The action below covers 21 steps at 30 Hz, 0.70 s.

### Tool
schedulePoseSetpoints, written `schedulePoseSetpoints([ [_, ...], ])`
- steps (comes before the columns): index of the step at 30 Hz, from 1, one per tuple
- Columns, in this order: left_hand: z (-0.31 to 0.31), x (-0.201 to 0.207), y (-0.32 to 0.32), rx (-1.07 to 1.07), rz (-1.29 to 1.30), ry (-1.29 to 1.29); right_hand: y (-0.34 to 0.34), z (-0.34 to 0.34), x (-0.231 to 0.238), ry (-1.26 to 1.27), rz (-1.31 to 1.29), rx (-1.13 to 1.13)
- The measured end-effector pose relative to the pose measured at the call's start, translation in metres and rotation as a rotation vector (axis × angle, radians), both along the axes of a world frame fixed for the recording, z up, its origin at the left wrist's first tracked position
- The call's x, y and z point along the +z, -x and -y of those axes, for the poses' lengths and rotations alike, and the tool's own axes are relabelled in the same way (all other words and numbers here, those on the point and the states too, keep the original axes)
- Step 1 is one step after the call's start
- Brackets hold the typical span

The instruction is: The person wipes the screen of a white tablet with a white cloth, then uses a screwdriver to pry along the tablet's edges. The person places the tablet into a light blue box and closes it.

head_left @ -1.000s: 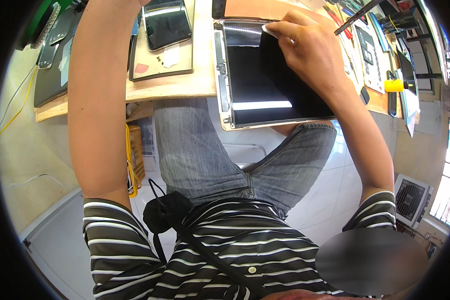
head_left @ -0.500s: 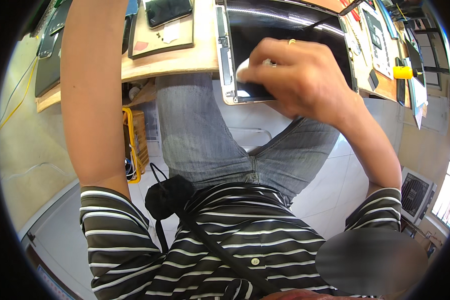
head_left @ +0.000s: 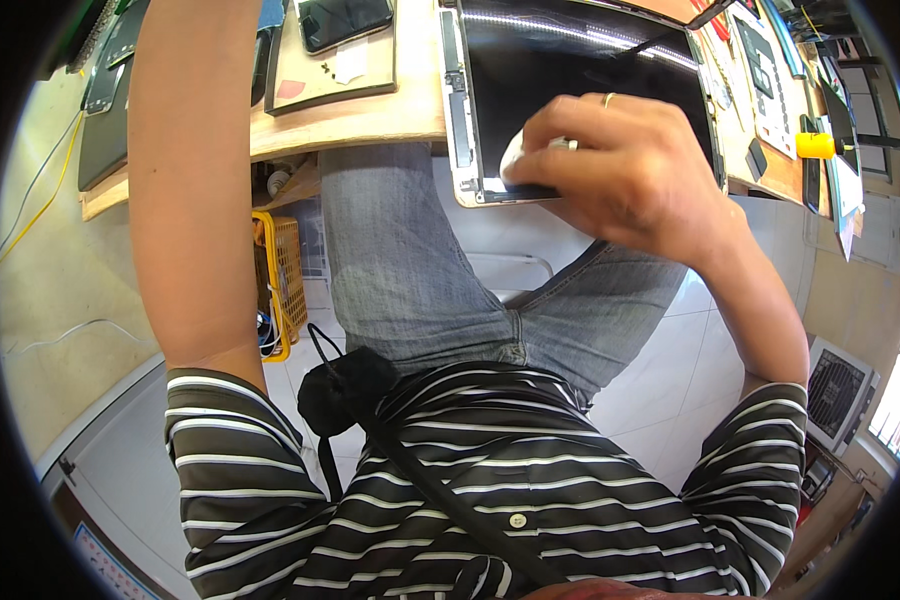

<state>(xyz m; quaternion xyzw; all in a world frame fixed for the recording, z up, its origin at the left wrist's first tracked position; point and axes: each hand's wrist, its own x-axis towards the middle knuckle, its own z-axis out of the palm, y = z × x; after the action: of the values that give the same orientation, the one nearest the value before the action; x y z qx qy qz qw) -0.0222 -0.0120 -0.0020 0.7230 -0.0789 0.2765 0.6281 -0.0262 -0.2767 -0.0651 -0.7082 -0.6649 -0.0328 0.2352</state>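
Note:
My right hand [head_left: 620, 165] is closed around a crumpled white wipe [head_left: 513, 157], which lies against the lower left part of a glossy dark screen panel [head_left: 500, 75]. The panel has a pale frame, with small parts exposed along its left side. Streaks of light reflect across its upper half. Fingers and palm hide the panel's lower right area. My left forearm [head_left: 192, 200] stretches up past the top edge of the picture, so that hand is out of sight.
Left of the panel, a board [head_left: 370, 80] on the wooden bench [head_left: 370, 125] carries a dark phone [head_left: 345, 22]. Towards the right lie a white part with black cells [head_left: 770, 90] and a yellow-capped item [head_left: 815, 146]. Under the bench stands a yellow basket [head_left: 282, 280].
My right hand and the wipe have slid slightly right and nearer to me across the panel. The whole view has shifted a little. My left arm keeps about the same pose.

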Motion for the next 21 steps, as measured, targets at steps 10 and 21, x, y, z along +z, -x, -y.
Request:
schedulePoseSetpoints([
  [10,-0.005,-0.002,0.001,-0.059,0.042,-0.013,-0.003,0.010,0.007,0.054,-0.052,-0.052],
  [21,0.018,0.006,-0.001,0.163,-0.051,-0.025,-0.012,0.031,0.006,0.070,-0.073,-0.091],
])
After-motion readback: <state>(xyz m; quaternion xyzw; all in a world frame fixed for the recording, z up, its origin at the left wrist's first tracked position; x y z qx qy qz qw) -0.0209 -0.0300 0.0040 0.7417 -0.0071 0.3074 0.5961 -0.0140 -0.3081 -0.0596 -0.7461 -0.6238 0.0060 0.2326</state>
